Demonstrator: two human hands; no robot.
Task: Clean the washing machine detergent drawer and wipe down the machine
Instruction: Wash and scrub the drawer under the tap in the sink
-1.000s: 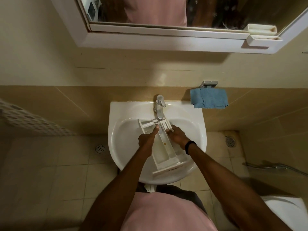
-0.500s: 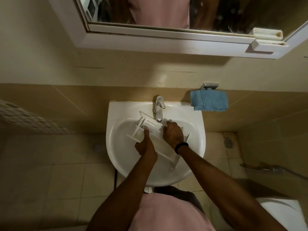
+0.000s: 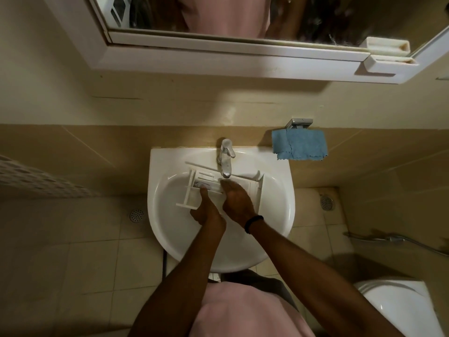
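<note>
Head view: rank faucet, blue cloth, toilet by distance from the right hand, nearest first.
1. Faucet: at the sink's back, just ahead of the right hand.
2. Blue cloth: on the wall hook, up and right.
3. Toilet: bottom right, farthest.

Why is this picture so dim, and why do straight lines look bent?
Head view: weak warm light; only the white sink and detergent drawer stand out; glare spot on the wall above the tap; wide lens bows the mirror frame.
</note>
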